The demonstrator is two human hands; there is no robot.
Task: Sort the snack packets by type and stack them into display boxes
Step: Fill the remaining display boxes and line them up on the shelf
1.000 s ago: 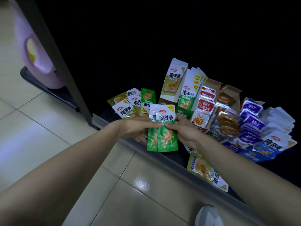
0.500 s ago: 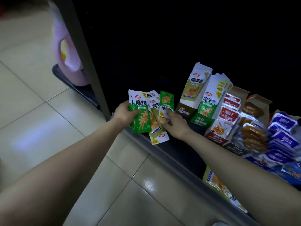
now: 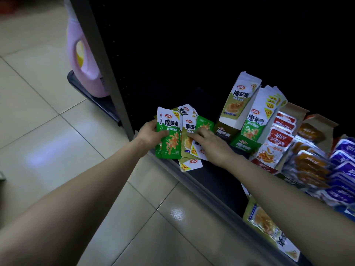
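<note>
Two hands are working at the left end of the dark shelf (image 3: 215,181). The left hand (image 3: 151,134) is gripping a small stack of green snack packets (image 3: 171,141) — thumb curled across the front, fingers hidden behind — and holding it upright at the shelf's front edge. The right hand (image 3: 213,145) is lying palm down, fingers fairly straight and slightly spread, pressing on the loose pile (image 3: 189,128) of olive and green packets just beside that stack; whether it is pinching any is not showing. Right of the pile, an olive display box (image 3: 223,131) and a green display box (image 3: 243,145) are standing with packets upright inside.
</note>
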